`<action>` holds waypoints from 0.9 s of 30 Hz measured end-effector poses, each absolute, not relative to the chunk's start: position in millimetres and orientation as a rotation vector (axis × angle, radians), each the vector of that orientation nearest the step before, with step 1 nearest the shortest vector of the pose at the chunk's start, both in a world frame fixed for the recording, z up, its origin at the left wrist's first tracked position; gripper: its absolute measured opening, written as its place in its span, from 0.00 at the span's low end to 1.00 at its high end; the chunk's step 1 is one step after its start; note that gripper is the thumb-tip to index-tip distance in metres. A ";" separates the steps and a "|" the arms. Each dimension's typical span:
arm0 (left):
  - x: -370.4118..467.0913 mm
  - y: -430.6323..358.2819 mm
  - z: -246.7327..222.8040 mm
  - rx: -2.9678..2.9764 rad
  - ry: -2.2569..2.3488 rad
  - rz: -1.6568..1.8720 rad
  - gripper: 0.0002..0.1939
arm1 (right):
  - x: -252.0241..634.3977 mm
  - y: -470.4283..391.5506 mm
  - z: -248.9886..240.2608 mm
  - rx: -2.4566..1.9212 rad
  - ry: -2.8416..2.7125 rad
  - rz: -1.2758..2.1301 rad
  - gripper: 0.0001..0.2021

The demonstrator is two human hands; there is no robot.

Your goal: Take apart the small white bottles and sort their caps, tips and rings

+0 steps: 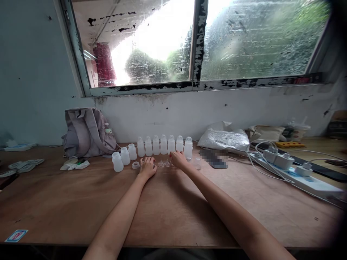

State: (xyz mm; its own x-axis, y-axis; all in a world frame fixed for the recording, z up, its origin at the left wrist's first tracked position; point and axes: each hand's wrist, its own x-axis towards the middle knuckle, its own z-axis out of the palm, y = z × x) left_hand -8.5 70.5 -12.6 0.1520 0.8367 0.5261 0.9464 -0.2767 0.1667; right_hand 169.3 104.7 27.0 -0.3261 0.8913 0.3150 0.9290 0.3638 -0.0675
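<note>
My left hand (148, 168) rests palm down on the table, fingers curled over a small clear part that it mostly covers. A whitish bottle collar ring (136, 165) lies just left of it. Two clear bottle nipples (164, 163) stand between my hands. My right hand (178, 158) is closed in a pinch in front of the bottles; what its fingertips hold is hidden. Several capped, frosted baby bottles (156, 145) stand in a row behind both hands. Three open bottles (118, 161) without tops stand at the left. A clear cap (197, 164) lies right of my right hand.
A grey backpack (86, 131) leans on the wall at the left, with a crumpled tissue (75, 165) before it. To the right are a dark phone-like slab (218, 160), a silvery plastic bag (226, 136) and a power strip (309, 182) with chargers and loose white cables.
</note>
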 end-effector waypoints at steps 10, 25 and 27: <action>-10.6 73.8 -15.9 -2.228 -1.761 -0.780 0.11 | 170.7 104.4 26.6 -1.584 -2.326 -0.089 0.09; -12.2 76.5 -18.6 -2.223 -1.790 -0.773 0.09 | 171.1 117.1 14.3 -1.501 -2.335 0.026 0.12; -12.1 76.3 -18.2 -2.221 -1.792 -0.780 0.10 | 172.5 118.0 15.2 -1.511 -2.345 0.028 0.12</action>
State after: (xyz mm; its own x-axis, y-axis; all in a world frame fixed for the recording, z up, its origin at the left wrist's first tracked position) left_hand -12.1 76.3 -18.2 0.1344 0.8538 0.5030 0.9500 -0.2554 0.1796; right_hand 172.5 118.0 15.2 -0.3701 0.8861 0.2789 0.8792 0.4311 -0.2030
